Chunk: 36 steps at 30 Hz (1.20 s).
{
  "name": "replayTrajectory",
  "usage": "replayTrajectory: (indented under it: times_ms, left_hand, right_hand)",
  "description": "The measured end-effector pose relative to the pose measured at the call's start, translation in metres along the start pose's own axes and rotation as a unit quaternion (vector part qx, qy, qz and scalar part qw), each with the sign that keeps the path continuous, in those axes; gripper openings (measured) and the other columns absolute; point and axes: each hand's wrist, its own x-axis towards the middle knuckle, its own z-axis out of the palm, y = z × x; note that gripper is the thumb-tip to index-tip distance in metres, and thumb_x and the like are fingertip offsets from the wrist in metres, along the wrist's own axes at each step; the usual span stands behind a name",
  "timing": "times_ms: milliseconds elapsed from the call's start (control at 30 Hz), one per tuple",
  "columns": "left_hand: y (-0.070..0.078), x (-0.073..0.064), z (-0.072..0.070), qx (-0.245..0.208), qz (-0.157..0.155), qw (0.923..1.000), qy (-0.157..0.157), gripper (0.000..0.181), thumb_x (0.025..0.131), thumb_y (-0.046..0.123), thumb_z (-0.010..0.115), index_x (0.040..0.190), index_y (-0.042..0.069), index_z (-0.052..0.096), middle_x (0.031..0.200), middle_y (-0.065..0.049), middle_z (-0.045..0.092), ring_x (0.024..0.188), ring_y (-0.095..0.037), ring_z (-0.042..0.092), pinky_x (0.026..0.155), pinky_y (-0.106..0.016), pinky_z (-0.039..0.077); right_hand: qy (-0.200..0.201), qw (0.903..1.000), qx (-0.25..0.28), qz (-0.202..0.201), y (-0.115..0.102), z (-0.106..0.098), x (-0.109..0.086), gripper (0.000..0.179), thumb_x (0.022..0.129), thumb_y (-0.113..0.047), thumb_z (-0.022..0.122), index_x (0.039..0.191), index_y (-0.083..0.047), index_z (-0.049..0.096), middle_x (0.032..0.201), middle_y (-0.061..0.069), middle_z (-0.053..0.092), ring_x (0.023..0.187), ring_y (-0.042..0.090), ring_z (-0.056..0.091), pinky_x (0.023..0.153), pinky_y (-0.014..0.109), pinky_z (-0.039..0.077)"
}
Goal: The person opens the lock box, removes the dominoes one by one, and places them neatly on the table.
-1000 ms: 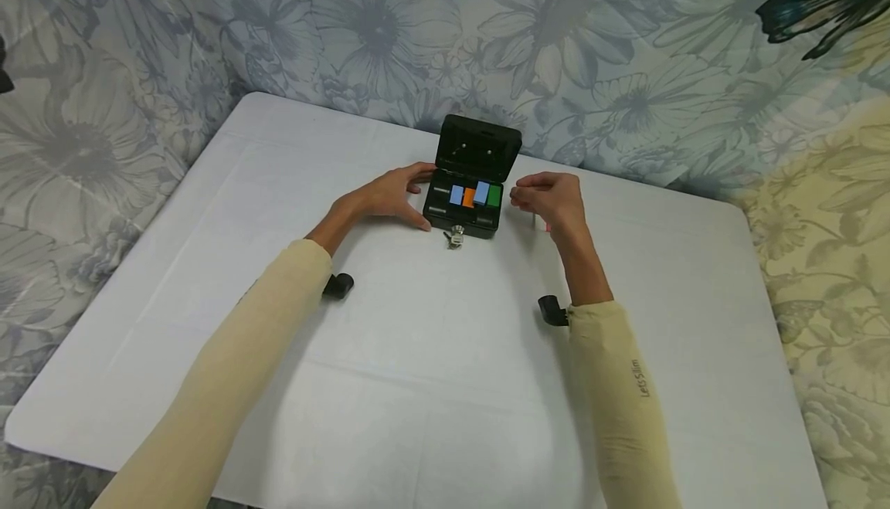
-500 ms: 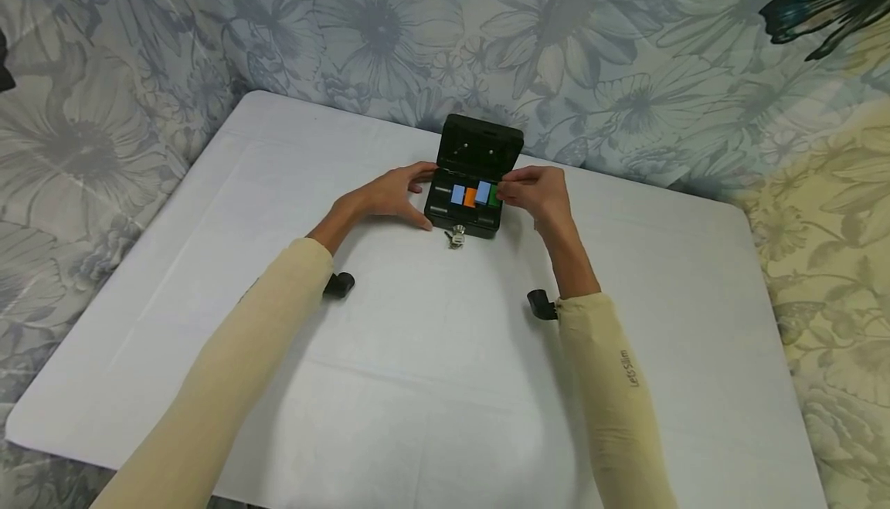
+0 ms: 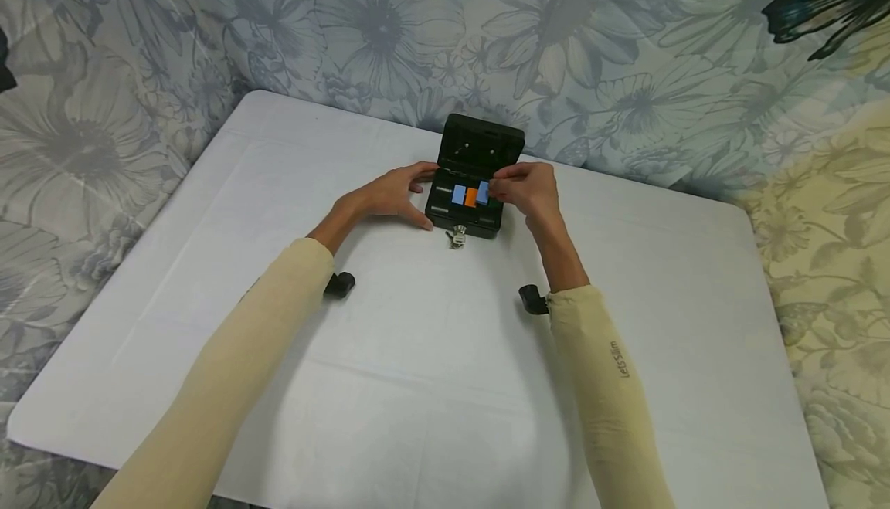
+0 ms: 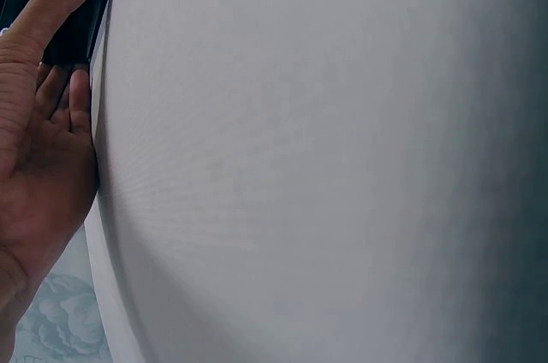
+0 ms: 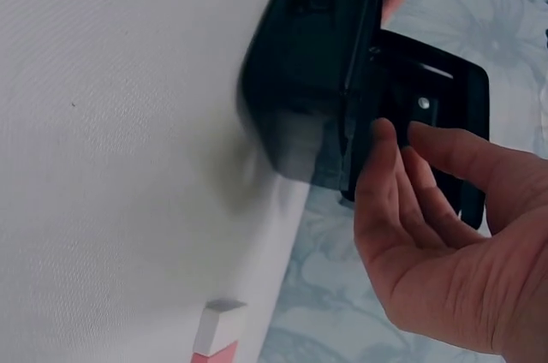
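Observation:
A black cash box [image 3: 464,220] with its lid [image 3: 480,144] raised stands near the table's back edge. Two blue blocks, one at the left [image 3: 458,195], flank an orange block [image 3: 470,197] inside it. My left hand [image 3: 385,193] holds the box's left side, thumb at the front corner, fingers at the rear. Over the right end reaches my right hand [image 3: 531,187], fingertips right beside the other blue block [image 3: 483,192]. In the right wrist view a gap shows between its bent thumb and forefinger [image 5: 383,132]. The hand hides the green block.
Keys [image 3: 456,239] hang at the lock on the box's front. In the right wrist view a white-and-pink block [image 5: 219,330] lies on the white table [image 3: 389,385]. Floral cloth [image 3: 389,38] hangs behind the table.
My right hand has moved left from beside the box to over its right end, covering the green block. The left hand has stayed at the box's left side.

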Motion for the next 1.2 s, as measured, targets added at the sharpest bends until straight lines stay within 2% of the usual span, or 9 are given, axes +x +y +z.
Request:
replayTrajectory:
  times_ms: [200, 300, 533, 733, 1200]
  left_hand:
    - [0.000, 0.000, 0.000, 0.000, 0.000, 1.0000, 0.000, 0.116, 0.076, 0.028, 0.095, 0.167, 0.019, 0.024, 0.172, -0.008, 0.032, 0.150, -0.032, 0.046, 0.127, -0.046, 0.038]
    - [0.001, 0.000, 0.000, -0.001, 0.000, 1.0000, -0.001, 0.116, 0.076, 0.027, 0.095, 0.167, 0.019, 0.024, 0.172, -0.008, 0.032, 0.150, -0.032, 0.046, 0.127, -0.046, 0.038]
    - [0.001, -0.001, 0.000, -0.003, 0.001, 1.0000, -0.001, 0.115, 0.076, 0.027, 0.095, 0.167, 0.019, 0.025, 0.172, -0.008, 0.032, 0.150, -0.032, 0.046, 0.126, -0.045, 0.038]
    - [0.001, -0.001, -0.001, -0.006, -0.001, 1.0000, -0.002, 0.115, 0.076, 0.026, 0.095, 0.167, 0.019, 0.024, 0.172, -0.008, 0.032, 0.150, -0.032, 0.046, 0.126, -0.046, 0.038]
    - [0.001, -0.002, -0.001, -0.005, 0.001, 1.0000, 0.001, 0.116, 0.075, 0.027, 0.096, 0.167, 0.020, 0.025, 0.172, -0.008, 0.033, 0.149, -0.032, 0.047, 0.126, -0.046, 0.039]
  right_hand:
    - [0.021, 0.9995, -0.016, -0.019, 0.002, 0.004, 0.002, 0.020, 0.094, -0.008, 0.075, 0.110, 0.004, 0.075, 0.115, 0.024, 0.077, 0.094, 0.029, 0.078, 0.094, 0.037, 0.064]
    - [0.034, 0.9979, -0.046, -0.028, 0.002, 0.007, 0.002, 0.019, 0.094, -0.009, 0.075, 0.109, 0.004, 0.075, 0.113, 0.023, 0.077, 0.097, 0.032, 0.076, 0.095, 0.038, 0.063]
    - [0.073, 0.9847, -0.140, -0.074, 0.001, 0.014, 0.000, 0.019, 0.095, -0.011, 0.075, 0.106, 0.004, 0.076, 0.107, 0.023, 0.076, 0.093, 0.031, 0.069, 0.080, 0.039, 0.057]
    - [0.087, 0.9743, -0.181, -0.102, -0.001, 0.021, -0.002, 0.021, 0.096, -0.011, 0.074, 0.109, 0.006, 0.075, 0.108, 0.023, 0.075, 0.094, 0.035, 0.072, 0.083, 0.045, 0.062]
    - [0.091, 0.9644, -0.212, -0.129, 0.001, 0.028, -0.004, 0.025, 0.090, -0.009, 0.083, 0.107, 0.006, 0.073, 0.099, 0.023, 0.076, 0.089, 0.036, 0.073, 0.082, 0.047, 0.062]
